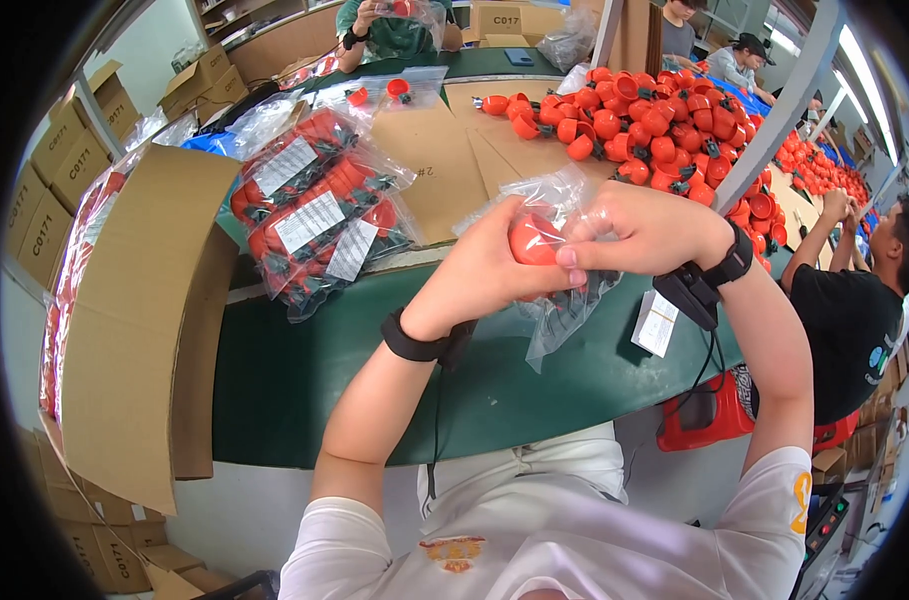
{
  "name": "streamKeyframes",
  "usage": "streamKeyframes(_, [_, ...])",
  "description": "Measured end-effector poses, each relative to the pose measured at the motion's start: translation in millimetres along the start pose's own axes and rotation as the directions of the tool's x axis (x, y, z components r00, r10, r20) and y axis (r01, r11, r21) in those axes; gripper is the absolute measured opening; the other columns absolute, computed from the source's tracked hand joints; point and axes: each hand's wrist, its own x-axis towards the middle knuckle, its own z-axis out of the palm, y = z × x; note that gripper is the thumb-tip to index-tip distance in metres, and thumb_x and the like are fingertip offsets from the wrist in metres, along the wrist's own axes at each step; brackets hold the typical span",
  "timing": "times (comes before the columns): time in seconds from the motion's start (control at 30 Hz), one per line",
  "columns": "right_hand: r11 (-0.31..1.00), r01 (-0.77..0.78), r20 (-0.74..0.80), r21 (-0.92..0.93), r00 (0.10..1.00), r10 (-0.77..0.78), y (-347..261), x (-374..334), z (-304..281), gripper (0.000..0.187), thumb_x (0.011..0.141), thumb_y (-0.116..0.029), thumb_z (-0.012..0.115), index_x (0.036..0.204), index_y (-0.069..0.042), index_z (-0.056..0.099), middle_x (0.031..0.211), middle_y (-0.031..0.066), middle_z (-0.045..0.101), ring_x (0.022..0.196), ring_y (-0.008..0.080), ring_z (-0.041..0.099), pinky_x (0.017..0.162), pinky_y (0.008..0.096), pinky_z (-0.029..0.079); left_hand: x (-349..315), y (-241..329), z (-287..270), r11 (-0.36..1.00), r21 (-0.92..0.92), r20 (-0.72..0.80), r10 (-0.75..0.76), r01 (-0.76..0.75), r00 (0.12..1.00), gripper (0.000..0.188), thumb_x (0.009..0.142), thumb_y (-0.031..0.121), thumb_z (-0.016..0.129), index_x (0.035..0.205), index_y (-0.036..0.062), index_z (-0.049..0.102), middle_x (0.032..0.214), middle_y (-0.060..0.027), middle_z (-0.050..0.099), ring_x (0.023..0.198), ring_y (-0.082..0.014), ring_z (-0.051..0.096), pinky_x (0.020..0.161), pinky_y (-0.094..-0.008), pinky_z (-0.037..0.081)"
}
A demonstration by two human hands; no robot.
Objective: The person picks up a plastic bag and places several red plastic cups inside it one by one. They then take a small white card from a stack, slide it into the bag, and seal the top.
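Observation:
Over the green-topped table [394, 390], a clear plastic bag [552, 335] hangs between my two hands. Inside its upper part sits a rounded, glossy red piece [534, 243]; darker bits lower down are too obscured to name. My left hand [479, 262] is closed around the bag's left side, its thumb across the red piece. My right hand [659, 232] has its fingers curled into the plastic on the other side, thumb pointing at the left thumb. Below the right wrist lies a banded stack of white paper slips [655, 324].
Filled bags of red and black pieces [319, 205] with white labels lie left of my hands. A large heap of red cup-shaped pieces [654, 125] covers the back right, behind a grey post [786, 110]. An open cardboard carton [134, 330] stands left. Co-workers sit opposite and at right.

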Motion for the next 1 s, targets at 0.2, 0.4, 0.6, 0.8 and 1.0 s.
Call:
streamKeyframes(0.2, [0.995, 0.067, -0.047, 0.068, 0.997, -0.064, -7, 1, 2, 0.039, 0.103, -0.034, 0.057, 0.081, -0.008, 0.075, 0.067, 0.0050, 0.067, 0.061, 0.0174, 0.060, 0.062, 0.0317, 0.045, -2, 2, 2, 1.000, 0.014, -0.016, 0.013, -0.013, 1.000, 0.074, 0.071, 0.029, 0.093, 0.123, -0.0039, 0.052, 0.102, -0.0098, 0.067, 0.087, -0.0128, 0.066, 0.070, -0.0277, 0.056])
streamKeyframes(0.4, [0.991, 0.045, 0.007, -0.124, 0.999, -0.044, -9, 6, 7, 0.046, 0.102, -0.035, 0.056, 0.070, -0.005, 0.070, 0.063, 0.0082, 0.064, 0.058, 0.0251, 0.059, 0.059, 0.0348, 0.045, 0, -8, 7, 0.951, 0.262, -0.017, 0.172, -0.162, 0.985, 0.077, 0.069, 0.032, 0.092, 0.123, -0.0038, 0.052, 0.106, -0.0155, 0.068, 0.095, -0.0246, 0.068, 0.084, -0.0361, 0.055])
streamKeyframes(0.6, [0.998, 0.039, 0.020, -0.054, 0.999, -0.038, 1, 6, 20, 0.048, 0.102, -0.035, 0.053, 0.069, -0.004, 0.069, 0.057, 0.0095, 0.062, 0.053, 0.0270, 0.059, 0.055, 0.0366, 0.045, 1, -5, 15, 0.922, 0.369, 0.037, 0.117, -0.122, 0.992, 0.080, 0.069, 0.031, 0.092, 0.128, -0.0023, 0.050, 0.105, -0.0185, 0.069, 0.096, -0.0308, 0.069, 0.087, -0.0381, 0.054])
streamKeyframes(0.8, [0.967, 0.252, -0.245, -0.049, 0.935, -0.256, 13, -23, 22, 0.040, 0.101, -0.038, 0.057, 0.106, -0.002, 0.072, 0.096, 0.0153, 0.074, 0.091, 0.0253, 0.071, 0.082, 0.0345, 0.052, -1, -11, 7, 0.885, 0.442, -0.051, 0.190, -0.149, 0.980, 0.084, 0.070, 0.029, 0.091, 0.135, -0.0020, 0.048, 0.106, -0.0162, 0.069, 0.096, -0.0269, 0.070, 0.088, -0.0367, 0.054])
streamKeyframes(1.0, [0.959, 0.000, -0.922, 0.284, 0.276, 0.273, 178, -104, -38, 0.026, 0.102, -0.021, 0.057, 0.105, 0.002, 0.070, 0.110, 0.0136, 0.072, 0.103, 0.0218, 0.070, 0.089, 0.0334, 0.054, 4, -2, -3, 0.934, 0.352, -0.232, 0.155, -0.065, 0.960, 0.081, 0.073, 0.028, 0.090, 0.135, -0.0028, 0.048, 0.104, -0.0137, 0.069, 0.095, -0.0210, 0.067, 0.086, -0.0340, 0.054])
